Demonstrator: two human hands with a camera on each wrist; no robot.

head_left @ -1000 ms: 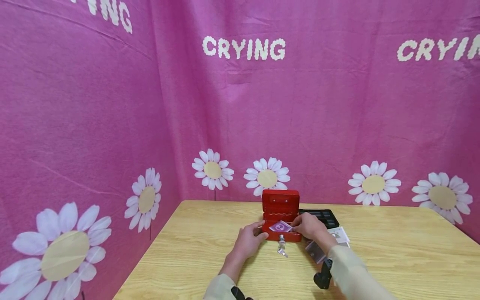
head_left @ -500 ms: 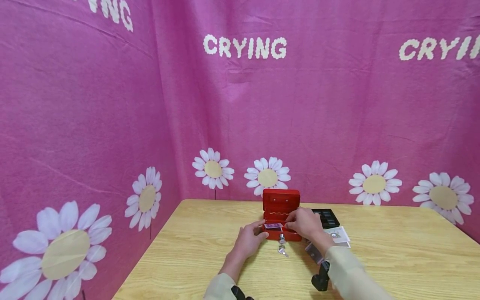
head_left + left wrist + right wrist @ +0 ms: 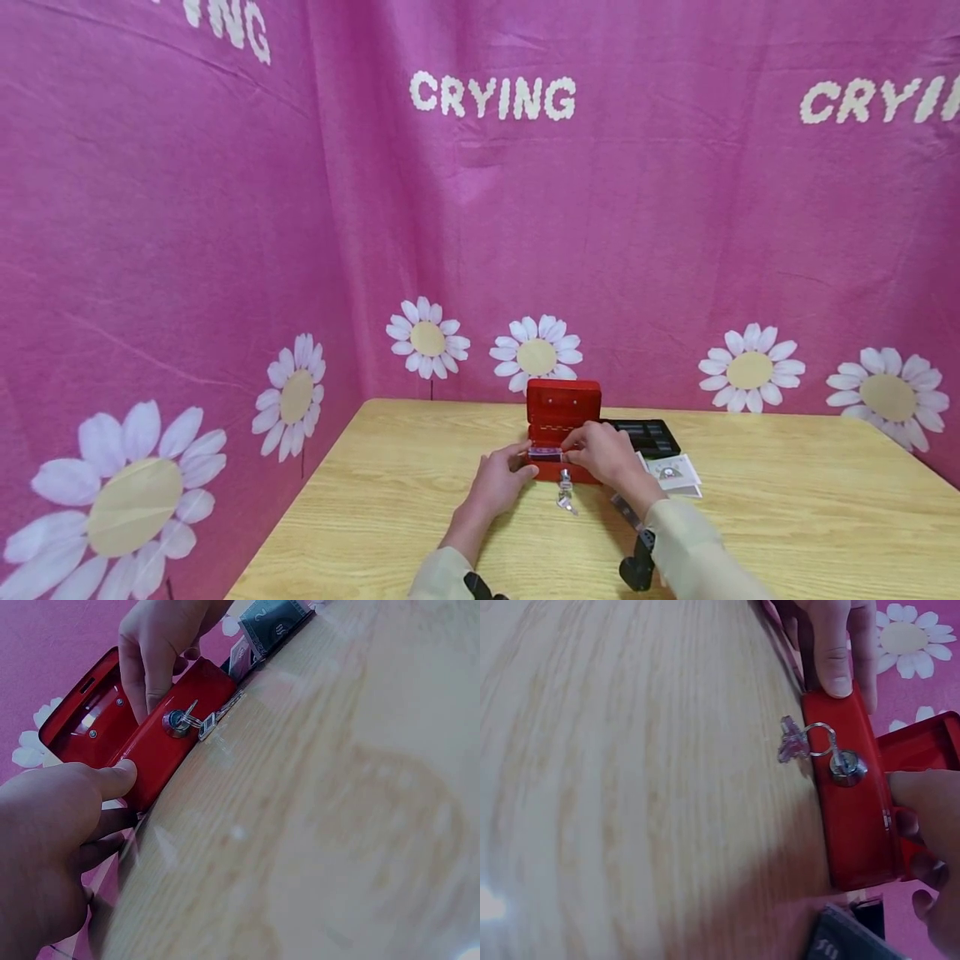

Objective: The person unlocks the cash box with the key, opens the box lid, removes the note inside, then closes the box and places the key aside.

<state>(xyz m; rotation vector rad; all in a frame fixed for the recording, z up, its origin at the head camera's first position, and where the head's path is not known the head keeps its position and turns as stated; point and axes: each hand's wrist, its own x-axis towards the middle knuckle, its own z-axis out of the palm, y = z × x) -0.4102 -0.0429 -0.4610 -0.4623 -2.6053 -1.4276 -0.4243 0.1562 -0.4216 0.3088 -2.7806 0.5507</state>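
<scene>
Pink backdrop [image 3: 480, 208], wooden table [image 3: 390, 483], red box [image 3: 542, 474], two bare hands

Backdrop of fabric, wrinkled, printed with white daisies and the word CRYING in pale letters. Table in light wood grain, set against the backdrop.

Item: red box, on the far part of the table, with lid [image 3: 562, 400] raised at the back. Fitted in the front wall: round metal lock [image 3: 176, 722], with keys [image 3: 566, 493] on a ring, hanging towards the table.

Item: purple card [image 3: 545, 454], inside the box, in the left part of the interior, just beside the fingertips of the right hand [image 3: 606, 454].

Left hand [image 3: 497, 482]: gripping the left end of the box, thumb on the front wall, fingers bent round the end.

Right hand: reaching down into the box from the right, fingers partly bent, tips hidden by the front wall in the left wrist view; cannot tell whether pinching the purple card or merely beside it.

Also on the table, right of the box: black tray [image 3: 654, 437], compartmented; white printed card [image 3: 673, 472], near the tray; dark printed card [image 3: 274, 628], partly under the right forearm in the head view.

Worn: pale sleeves [image 3: 693, 542], black wrist devices [image 3: 637, 568].
</scene>
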